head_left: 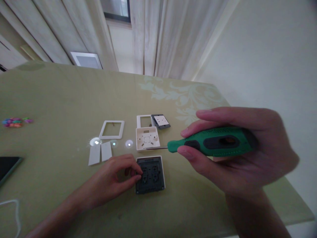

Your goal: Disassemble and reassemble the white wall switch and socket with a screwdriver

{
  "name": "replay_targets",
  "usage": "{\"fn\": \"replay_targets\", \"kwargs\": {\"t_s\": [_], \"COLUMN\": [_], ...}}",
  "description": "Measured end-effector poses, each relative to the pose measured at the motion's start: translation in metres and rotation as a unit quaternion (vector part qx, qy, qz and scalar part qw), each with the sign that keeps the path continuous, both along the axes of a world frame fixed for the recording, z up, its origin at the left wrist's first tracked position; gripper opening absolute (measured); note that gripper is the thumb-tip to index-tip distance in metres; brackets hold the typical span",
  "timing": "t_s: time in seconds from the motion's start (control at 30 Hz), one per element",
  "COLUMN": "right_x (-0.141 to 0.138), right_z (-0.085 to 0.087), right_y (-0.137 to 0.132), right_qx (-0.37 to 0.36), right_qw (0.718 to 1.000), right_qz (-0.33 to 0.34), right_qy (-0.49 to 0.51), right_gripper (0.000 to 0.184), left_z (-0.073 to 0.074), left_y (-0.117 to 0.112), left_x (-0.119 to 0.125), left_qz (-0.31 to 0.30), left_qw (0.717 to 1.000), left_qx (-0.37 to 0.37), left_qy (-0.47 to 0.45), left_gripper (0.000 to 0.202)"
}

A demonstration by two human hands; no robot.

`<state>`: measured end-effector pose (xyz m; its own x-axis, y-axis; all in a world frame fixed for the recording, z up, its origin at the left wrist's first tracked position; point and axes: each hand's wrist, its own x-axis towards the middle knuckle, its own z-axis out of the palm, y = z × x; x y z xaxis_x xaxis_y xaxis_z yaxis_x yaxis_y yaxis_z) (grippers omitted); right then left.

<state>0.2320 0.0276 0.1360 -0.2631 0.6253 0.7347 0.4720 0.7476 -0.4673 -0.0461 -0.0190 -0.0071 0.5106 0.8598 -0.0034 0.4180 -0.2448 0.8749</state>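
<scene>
My right hand (237, 155) is closed round a green and black screwdriver (210, 143), held up near the camera with its metal tip pointing left toward a white back box (147, 138). My left hand (116, 178) rests on the table, its fingertips pinched against the left edge of a dark grey switch module (151, 175) lying flat. Behind lie a white frame (112, 129), two white rocker covers (100, 153), another white frame (143, 121) and a small grey module (160, 121).
All of it lies on a table with an olive-green cloth (61, 96). Coloured small bits (15, 122) sit at the far left, a dark phone or tablet (7, 167) and a white cable (11, 208) at the left edge. Curtains hang behind.
</scene>
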Motion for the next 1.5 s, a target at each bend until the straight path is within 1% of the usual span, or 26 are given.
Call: {"fn": "replay_targets", "kwargs": {"t_s": [0.03, 0.07, 0.1, 0.17, 0.23, 0.3, 0.37, 0.43, 0.5, 0.57, 0.67, 0.8, 0.97, 1.13, 1.33, 1.5], "right_x": [0.0, 0.001, 0.001, 0.0, -0.001, -0.004, -0.009, -0.015, -0.02, -0.023, -0.026, -0.028, -0.027, -0.022, -0.019, -0.018], "right_z": [0.0, 0.0, 0.0, 0.0, -0.001, -0.005, -0.011, -0.018, -0.025, -0.03, -0.037, -0.042, -0.04, -0.036, -0.033, -0.03], "right_y": [0.0, 0.0, -0.001, -0.001, -0.002, -0.002, -0.002, -0.001, 0.001, 0.004, 0.007, 0.009, 0.008, 0.011, 0.013, 0.011], "right_qx": [0.0, -0.004, -0.005, -0.01, -0.015, -0.024, -0.027, -0.029, -0.041, -0.061, -0.071, -0.083, -0.084, -0.061, -0.054, -0.048], "right_qw": [1.0, 1.0, 1.0, 1.0, 1.0, 0.999, 0.998, 0.994, 0.99, 0.986, 0.982, 0.98, 0.982, 0.987, 0.986, 0.987], "right_qz": [-0.006, -0.012, -0.016, -0.015, -0.005, 0.02, 0.063, 0.108, 0.136, 0.152, 0.172, 0.18, 0.17, 0.152, 0.158, 0.15], "right_qy": [0.001, 0.001, 0.004, 0.009, 0.012, 0.009, 0.009, 0.008, 0.0, -0.012, -0.007, -0.003, -0.012, 0.002, 0.008, 0.015], "right_gripper": [0.049, 0.048, 0.048, 0.047, 0.046, 0.047, 0.048, 0.046, 0.044, 0.042, 0.041, 0.041, 0.042, 0.041, 0.04, 0.039], "left_z": [-0.001, -0.001, -0.001, -0.001, 0.0, 0.001, 0.002, 0.001, -0.001, -0.001, 0.0, 0.001, -0.004, -0.005, -0.001, 0.0], "left_y": [-0.001, -0.002, -0.002, -0.004, -0.005, -0.006, -0.007, -0.009, -0.01, -0.011, -0.011, -0.012, -0.013, -0.013, -0.013, -0.012], "left_x": [-0.001, -0.001, -0.002, -0.003, -0.002, -0.001, 0.001, 0.003, 0.005, 0.007, 0.01, 0.01, 0.008, 0.01, 0.013, 0.014], "left_qz": [0.006, 0.014, 0.023, 0.03, 0.021, 0.0, -0.018, -0.028, -0.027, -0.025, -0.023, -0.019, -0.018, -0.008, 0.001, 0.016], "left_qw": [1.0, 1.0, 0.999, 0.996, 0.993, 0.991, 0.989, 0.988, 0.987, 0.985, 0.984, 0.982, 0.978, 0.984, 0.994, 0.997], "left_qx": [0.008, 0.02, 0.035, 0.071, 0.102, 0.117, 0.119, 0.12, 0.127, 0.138, 0.147, 0.157, 0.165, 0.14, 0.077, 0.066], "left_qy": [0.006, 0.015, 0.023, 0.041, 0.057, 0.072, 0.084, 0.092, 0.097, 0.101, 0.102, 0.106, 0.123, 0.113, 0.077, 0.028], "left_gripper": [0.005, 0.008, 0.018, 0.045, 0.071, 0.086, 0.091, 0.09, 0.088, 0.086, 0.085, 0.083, 0.084, 0.086, 0.081, 0.08]}}
